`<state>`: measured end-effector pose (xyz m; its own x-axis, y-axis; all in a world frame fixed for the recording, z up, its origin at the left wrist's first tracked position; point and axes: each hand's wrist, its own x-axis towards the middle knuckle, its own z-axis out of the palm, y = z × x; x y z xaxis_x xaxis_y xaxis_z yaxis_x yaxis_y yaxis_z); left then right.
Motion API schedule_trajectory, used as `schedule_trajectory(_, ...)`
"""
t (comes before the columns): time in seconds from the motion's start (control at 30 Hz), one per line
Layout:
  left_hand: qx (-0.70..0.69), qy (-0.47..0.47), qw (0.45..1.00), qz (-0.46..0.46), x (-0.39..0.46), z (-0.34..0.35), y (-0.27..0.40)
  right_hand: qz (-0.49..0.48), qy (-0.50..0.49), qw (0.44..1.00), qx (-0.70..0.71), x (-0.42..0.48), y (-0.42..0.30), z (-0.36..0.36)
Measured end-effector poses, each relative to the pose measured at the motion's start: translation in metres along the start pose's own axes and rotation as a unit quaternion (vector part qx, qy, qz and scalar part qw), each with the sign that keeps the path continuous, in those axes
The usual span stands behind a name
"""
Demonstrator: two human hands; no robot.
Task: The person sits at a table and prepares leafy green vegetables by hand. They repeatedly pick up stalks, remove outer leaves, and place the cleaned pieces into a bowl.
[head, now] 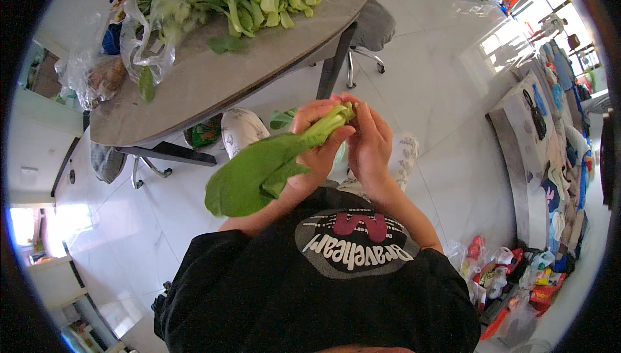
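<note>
A leafy green bok choy (pixel 257 171) lies across my left hand (pixel 315 139), its leaves hanging toward the lower left and its pale stem end pointing to the upper right. My left fingers and thumb are closed round the stem. At the root end, my right hand (pixel 369 142) touches the base with its fingertips; what lies between those fingers is hidden. Another small green leaf (pixel 283 119) shows behind my left hand. On the grey table (pixel 233 84) are several more bok choy (pixel 269 1) in a row, beside a clear plastic bag (pixel 148 57) holding greens.
The table's curved edge runs just beyond my knees. A loose leaf (pixel 146 84) and a bagged brown item (pixel 106 79) lie near its left end. Wheeled chairs stand under it. To the right are a sofa (pixel 521 159) with clothes and several bags (pixel 509 275) on the floor.
</note>
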<state>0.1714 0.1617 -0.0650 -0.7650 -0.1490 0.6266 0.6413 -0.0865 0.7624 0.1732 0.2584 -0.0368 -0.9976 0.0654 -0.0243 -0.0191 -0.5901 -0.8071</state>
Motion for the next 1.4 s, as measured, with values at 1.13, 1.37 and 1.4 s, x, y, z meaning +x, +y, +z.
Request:
schedule_trajectory(1.13,-0.001,0.064,0.969,-0.24,0.006,-0.004,-0.02,0.007,-0.003,0.979,-0.204,0.071,0.007,-0.033)
schedule_trajectory(1.37,-0.024,0.059,0.961,-0.269,0.005,-0.021,-0.024,-0.419,-0.048,0.75,-0.509,0.174,-0.018,0.041)
schedule_trajectory(1.4,-0.045,0.065,0.957,-0.281,0.005,-0.02,-0.023,-0.444,-0.06,0.721,-0.528,0.193,-0.019,0.054)
